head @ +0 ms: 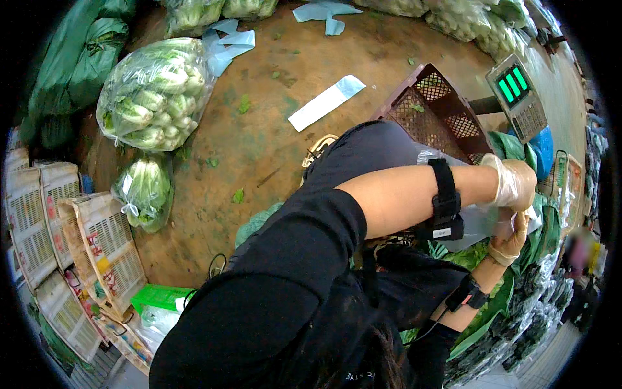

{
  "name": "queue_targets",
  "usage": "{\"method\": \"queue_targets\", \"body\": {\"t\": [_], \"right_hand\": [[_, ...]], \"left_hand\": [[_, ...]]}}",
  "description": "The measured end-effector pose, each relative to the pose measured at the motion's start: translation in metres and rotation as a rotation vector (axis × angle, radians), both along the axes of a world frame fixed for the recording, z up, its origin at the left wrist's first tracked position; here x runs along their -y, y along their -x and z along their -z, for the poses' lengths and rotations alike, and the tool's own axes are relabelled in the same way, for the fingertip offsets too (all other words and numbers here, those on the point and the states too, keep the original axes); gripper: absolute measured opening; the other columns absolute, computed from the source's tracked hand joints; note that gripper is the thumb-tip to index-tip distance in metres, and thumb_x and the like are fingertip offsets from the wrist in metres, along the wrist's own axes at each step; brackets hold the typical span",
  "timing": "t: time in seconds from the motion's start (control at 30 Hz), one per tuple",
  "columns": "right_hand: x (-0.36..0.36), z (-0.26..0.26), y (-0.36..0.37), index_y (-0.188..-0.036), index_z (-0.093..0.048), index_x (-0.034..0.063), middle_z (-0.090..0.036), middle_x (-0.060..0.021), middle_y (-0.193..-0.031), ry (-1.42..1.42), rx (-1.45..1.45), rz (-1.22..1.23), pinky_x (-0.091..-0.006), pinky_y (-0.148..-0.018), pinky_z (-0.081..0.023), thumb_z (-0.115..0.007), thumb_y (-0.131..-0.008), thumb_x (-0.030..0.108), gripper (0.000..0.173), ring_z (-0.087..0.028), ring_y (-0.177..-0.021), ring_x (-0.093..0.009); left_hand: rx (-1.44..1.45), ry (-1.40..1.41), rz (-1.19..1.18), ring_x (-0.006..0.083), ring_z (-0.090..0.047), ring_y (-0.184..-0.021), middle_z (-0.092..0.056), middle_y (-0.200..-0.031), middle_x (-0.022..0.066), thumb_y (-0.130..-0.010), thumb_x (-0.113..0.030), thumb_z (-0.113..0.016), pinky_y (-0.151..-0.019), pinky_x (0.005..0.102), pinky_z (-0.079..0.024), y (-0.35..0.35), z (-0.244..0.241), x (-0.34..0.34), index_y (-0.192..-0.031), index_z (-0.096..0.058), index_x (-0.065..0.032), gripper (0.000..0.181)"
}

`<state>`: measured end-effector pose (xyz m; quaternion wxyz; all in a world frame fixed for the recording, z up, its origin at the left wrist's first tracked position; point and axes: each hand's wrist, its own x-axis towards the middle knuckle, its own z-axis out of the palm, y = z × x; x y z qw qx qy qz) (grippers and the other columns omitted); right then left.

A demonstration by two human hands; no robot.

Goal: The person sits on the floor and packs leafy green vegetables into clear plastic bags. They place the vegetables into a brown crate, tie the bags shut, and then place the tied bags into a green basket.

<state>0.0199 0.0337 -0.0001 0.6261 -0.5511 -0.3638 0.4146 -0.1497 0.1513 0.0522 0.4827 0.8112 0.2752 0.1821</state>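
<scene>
Both my hands wear thin pale gloves and meet at the right of the head view. My left hand [517, 182] is curled, its fingertips mostly hidden, against a clear plastic bag [478, 224]. Just below it, my right hand [511, 238] pinches the same plastic between thumb and fingers. A white scrap [535, 219] shows beside the fingers. Leafy green vegetables [469, 255] lie under the plastic, partly covered by my arms. Green sheeting [549, 233] borders them on the right.
A brown plastic crate [418, 104] stands beyond my knee, near a scale display [516, 97]. Clear bags of lettuce-like greens [155, 97] [148, 189] sit on the brown floor [262, 146]. White crates [107, 248] stand at left. A white strip [325, 103] lies ahead.
</scene>
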Motion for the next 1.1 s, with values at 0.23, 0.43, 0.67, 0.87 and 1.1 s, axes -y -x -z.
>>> {"method": "queue_targets", "body": {"t": [0.23, 0.43, 0.67, 0.87, 1.1], "right_hand": [[-0.006, 0.017, -0.03, -0.117, -0.048, 0.0031, -0.052, -0.0114, -0.118, 0.062, -0.476, -0.052, -0.0378, -0.091, -0.04, -0.047, -0.09, 0.024, 0.034, -0.05, -0.107, -0.024], [-0.017, -0.019, 0.043, -0.112, -0.051, 0.0029, -0.058, -0.0097, -0.107, 0.199, -0.392, -0.057, -0.0407, -0.085, -0.044, -0.052, -0.078, 0.059, 0.065, -0.055, -0.099, -0.025], [-0.016, -0.009, 0.029, -0.116, -0.05, 0.0033, -0.056, -0.0079, -0.113, 0.194, -0.375, -0.114, -0.0367, -0.085, -0.042, -0.046, -0.078, 0.064, 0.071, -0.053, -0.102, -0.023], [-0.017, -0.021, 0.047, -0.116, -0.049, 0.0052, -0.053, -0.0073, -0.117, 0.105, -0.252, -0.214, -0.035, -0.093, -0.036, -0.046, -0.088, 0.041, 0.045, -0.048, -0.109, -0.019], [-0.007, 0.01, -0.016, -0.113, -0.052, 0.0049, -0.056, -0.0068, -0.112, 0.166, -0.357, -0.111, -0.0368, -0.087, -0.042, -0.044, -0.089, 0.03, 0.035, -0.053, -0.102, -0.021]], "left_hand": [[-0.029, 0.014, 0.026, 0.03, -0.063, -0.083, -0.064, -0.085, 0.0183, -0.069, -0.028, -0.061, -0.074, 0.0353, -0.049, 0.008, -0.009, 0.012, -0.082, -0.068, -0.0023, 0.03], [-0.022, -0.074, 0.034, 0.0283, -0.063, -0.083, -0.065, -0.085, 0.0168, -0.066, -0.029, -0.062, -0.075, 0.0361, -0.048, -0.004, 0.007, 0.009, -0.081, -0.069, -0.0049, 0.029], [-0.061, -0.096, 0.031, 0.0286, -0.064, -0.084, -0.065, -0.084, 0.0175, -0.068, -0.029, -0.063, -0.073, 0.0342, -0.05, 0.036, -0.021, 0.003, -0.082, -0.069, -0.0037, 0.03], [-0.103, -0.178, -0.034, 0.0272, -0.064, -0.085, -0.065, -0.087, 0.0162, -0.062, -0.022, -0.068, -0.073, 0.0342, -0.05, 0.026, -0.003, 0.0, -0.082, -0.07, -0.0074, 0.025], [-0.066, -0.156, -0.014, 0.0268, -0.064, -0.083, -0.066, -0.085, 0.0146, -0.062, -0.028, -0.068, -0.073, 0.034, -0.05, 0.007, -0.001, 0.011, -0.082, -0.069, -0.0063, 0.029]]}}
